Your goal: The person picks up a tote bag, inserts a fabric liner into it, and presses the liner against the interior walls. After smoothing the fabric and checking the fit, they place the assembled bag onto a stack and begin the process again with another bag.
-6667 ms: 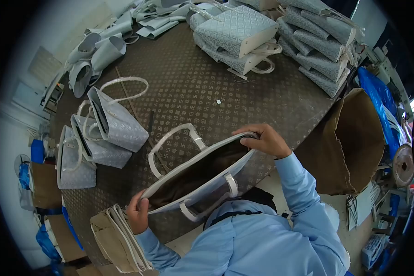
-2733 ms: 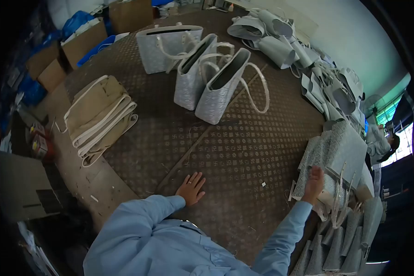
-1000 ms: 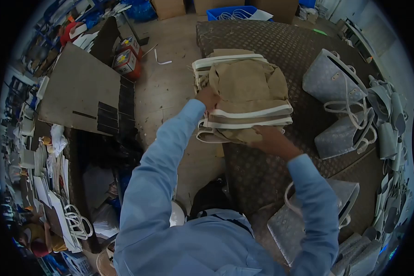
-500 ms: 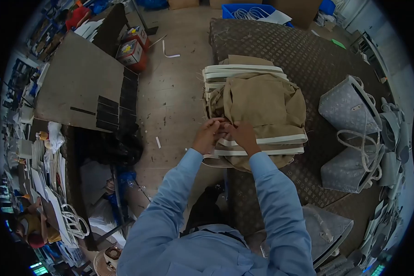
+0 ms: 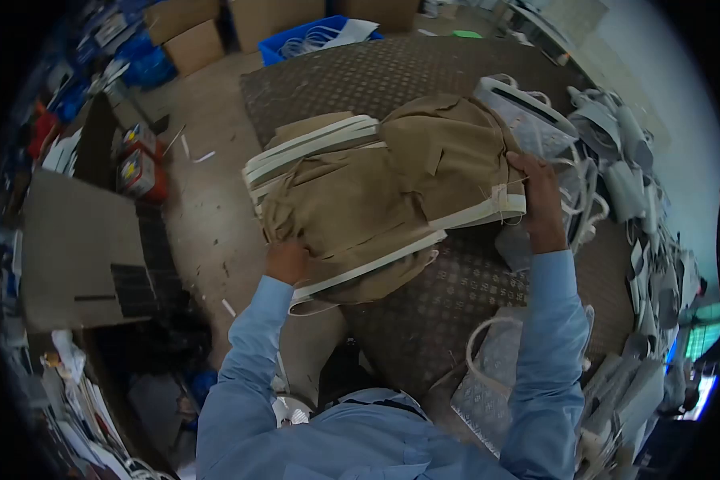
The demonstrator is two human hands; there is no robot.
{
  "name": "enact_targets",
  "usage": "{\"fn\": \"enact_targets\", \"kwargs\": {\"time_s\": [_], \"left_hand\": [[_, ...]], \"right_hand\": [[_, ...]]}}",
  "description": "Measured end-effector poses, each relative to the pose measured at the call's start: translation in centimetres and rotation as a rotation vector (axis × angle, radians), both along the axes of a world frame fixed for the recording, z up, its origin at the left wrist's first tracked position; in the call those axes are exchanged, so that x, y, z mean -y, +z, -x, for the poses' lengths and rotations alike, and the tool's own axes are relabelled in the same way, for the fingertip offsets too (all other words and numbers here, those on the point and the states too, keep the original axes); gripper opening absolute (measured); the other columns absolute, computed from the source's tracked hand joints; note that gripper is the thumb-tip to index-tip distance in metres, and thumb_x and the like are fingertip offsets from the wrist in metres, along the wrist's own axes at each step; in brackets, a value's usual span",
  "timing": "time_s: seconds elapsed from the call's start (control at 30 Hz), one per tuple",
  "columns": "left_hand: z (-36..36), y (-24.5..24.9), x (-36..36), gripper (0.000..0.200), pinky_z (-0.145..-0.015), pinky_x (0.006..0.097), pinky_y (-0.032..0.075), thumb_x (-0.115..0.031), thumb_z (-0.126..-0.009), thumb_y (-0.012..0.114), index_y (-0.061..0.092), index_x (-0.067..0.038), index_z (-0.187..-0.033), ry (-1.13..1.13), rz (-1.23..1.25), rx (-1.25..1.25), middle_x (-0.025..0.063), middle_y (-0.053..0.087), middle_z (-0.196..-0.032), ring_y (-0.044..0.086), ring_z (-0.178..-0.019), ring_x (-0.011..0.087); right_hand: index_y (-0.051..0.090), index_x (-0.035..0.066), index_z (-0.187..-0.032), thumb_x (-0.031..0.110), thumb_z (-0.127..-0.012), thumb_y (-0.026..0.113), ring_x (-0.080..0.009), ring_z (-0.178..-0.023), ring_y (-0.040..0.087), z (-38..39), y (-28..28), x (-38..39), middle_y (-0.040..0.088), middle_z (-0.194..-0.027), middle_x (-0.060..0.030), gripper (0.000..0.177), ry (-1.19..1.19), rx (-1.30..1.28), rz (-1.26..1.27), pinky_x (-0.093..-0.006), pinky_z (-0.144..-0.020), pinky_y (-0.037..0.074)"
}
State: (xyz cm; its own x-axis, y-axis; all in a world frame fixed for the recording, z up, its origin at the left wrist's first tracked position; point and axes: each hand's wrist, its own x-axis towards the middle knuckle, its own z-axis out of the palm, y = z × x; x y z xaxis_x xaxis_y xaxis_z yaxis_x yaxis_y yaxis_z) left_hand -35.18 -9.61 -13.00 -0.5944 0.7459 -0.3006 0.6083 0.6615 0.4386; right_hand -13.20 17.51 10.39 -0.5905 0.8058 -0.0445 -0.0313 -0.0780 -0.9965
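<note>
A stack of brown cloth pieces (image 5: pixel 344 200) with white edging lies on the patterned table, its lower left corner toward me. My right hand (image 5: pixel 540 196) is closed on the right edge of one brown cloth piece (image 5: pixel 448 160), beside its white band, where loose threads hang. That piece spreads to the right of the stack and partly overlaps it. At the stack's left side my left hand (image 5: pixel 287 260) is closed on bunched brown cloth; its fingertips are hidden in the folds.
Grey patterned bags (image 5: pixel 524 120) with rope handles stand to the right on the brown patterned table (image 5: pixel 448 292). Another bag (image 5: pixel 488 392) lies nearer me. A blue bin (image 5: pixel 274 53) holds white cords at the far edge. Red-and-white containers (image 5: pixel 140 174) stand on the floor at left.
My hands have moved apart from the stack's front edge. The right one has drawn a brown cloth piece out to the right. The camera view has turned rightward.
</note>
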Motion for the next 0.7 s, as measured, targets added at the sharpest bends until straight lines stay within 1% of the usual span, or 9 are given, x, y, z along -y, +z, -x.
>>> {"fn": "enact_targets", "kwargs": {"time_s": [0.07,0.17,0.23,0.3,0.37,0.43,0.53,0.63,0.7], "left_hand": [[-0.8,0.8,-4.2,0.041,-0.102,0.053,0.033,-0.03,-0.088,0.055,0.056,-0.017,-0.127,-0.032,0.214,-0.141,0.0208,0.056,-0.124,0.054,-0.114,0.0339],[-3.3,-1.7,-9.4,0.055,-0.108,0.0555,0.023,-0.044,-0.089,0.052,0.042,-0.021,-0.138,-0.34,-0.115,-0.288,0.017,0.037,-0.144,0.034,-0.134,0.0325],[-3.4,-2.0,-10.9,0.067,-0.11,0.0535,0.021,-0.052,-0.087,0.051,0.03,-0.023,-0.144,-0.389,0.233,-0.346,0.0127,0.021,-0.153,0.013,-0.142,0.0324],[-2.2,-2.5,-12.5,0.067,-0.11,0.0528,0.021,-0.055,-0.086,0.051,0.033,-0.022,-0.142,-0.399,0.206,-0.32,0.0138,0.025,-0.151,0.012,-0.142,0.0323],[-0.8,-4.6,-11.3,0.068,-0.111,0.0521,0.02,-0.057,-0.085,0.051,0.037,-0.021,-0.141,-0.415,0.202,-0.261,0.0148,0.03,-0.148,0.011,-0.142,0.0322],[1.5,-5.2,-13.4,0.068,-0.109,0.0441,0.029,-0.052,-0.086,0.054,0.042,-0.009,-0.137,-0.641,0.22,-0.133,0.0168,0.041,-0.141,0.034,-0.134,0.0316],[-2.3,8.3,-15.4,0.065,-0.107,0.0399,0.031,-0.044,-0.084,0.063,0.046,-0.008,-0.135,-0.503,-0.413,0.156,0.0165,0.044,-0.139,0.038,-0.132,0.0296],[-12.3,23.0,-15.0,0.081,-0.105,0.0389,0.032,-0.042,-0.082,0.069,0.03,-0.008,-0.144,-0.725,-0.93,0.809,0.018,0.038,-0.143,0.034,-0.134,0.0297],[-18.7,25.9,-16.4,0.087,-0.102,0.0354,0.032,-0.037,-0.085,0.067,0.015,-0.006,-0.148,-1.156,-1.063,1.129,0.0173,0.033,-0.145,0.03,-0.136,0.0276]], "right_hand": [[0.062,0.004,-0.075,0.014,-0.083,0.062,-0.0086,-0.059,0.055,-1.8,2.7,-0.5,0.059,-0.068,-0.0001,0.013,0.051,-0.049,0.009,-0.0256,-0.056,0.044],[0.061,0.003,-0.085,0.015,-0.084,0.061,-0.0136,-0.069,0.059,-5.1,4.5,-1.2,0.062,-0.079,-0.0026,0.012,-0.054,-0.127,-0.076,-0.0276,-0.062,0.048],[0.061,0.002,-0.101,0.019,-0.086,0.059,-0.0202,-0.079,0.063,-7.3,6.7,-2.3,0.065,-0.092,-0.0074,0.023,-0.158,-0.316,-0.157,-0.0303,-0.067,0.05],[0.056,0.0,-0.116,0.026,-0.089,0.056,-0.0241,-0.091,0.063,-15.3,8.0,-8.1,0.063,-0.106,-0.012,0.037,0.092,-0.784,-0.111,-0.0343,-0.075,0.053],[0.053,-0.001,-0.121,0.032,-0.091,0.053,-0.0262,-0.1,0.061,-19.1,15.1,-3.5,0.06,-0.114,-0.0139,0.044,0.255,-0.612,-0.348,-0.0367,-0.081,0.054],[0.052,0.0,-0.123,0.028,-0.092,0.053,-0.0268,-0.102,0.061,-21.2,18.1,-2.1,0.059,-0.115,-0.0145,0.042,0.205,-0.65,-0.459,-0.0362,-0.083,0.054],[0.055,-0.002,-0.117,0.017,-0.092,0.051,-0.026,-0.099,0.061,-23.1,20.4,-0.3,0.059,-0.113,-0.0141,0.032,0.287,-0.241,-1.319,-0.035,-0.085,0.053],[0.058,0.0,-0.112,0.017,-0.09,0.052,-0.0247,-0.095,0.062,-20.8,19.6,3.7,0.06,-0.109,-0.0124,0.028,0.021,-0.307,-0.937,-0.0341,-0.084,0.053],[0.061,0.001,-0.106,0.016,-0.088,0.054,-0.0234,-0.091,0.062,-18.6,19.0,5.8,0.061,-0.106,-0.0108,0.025,-0.17,-0.409,-0.545,-0.0332,-0.083,0.053]]}}
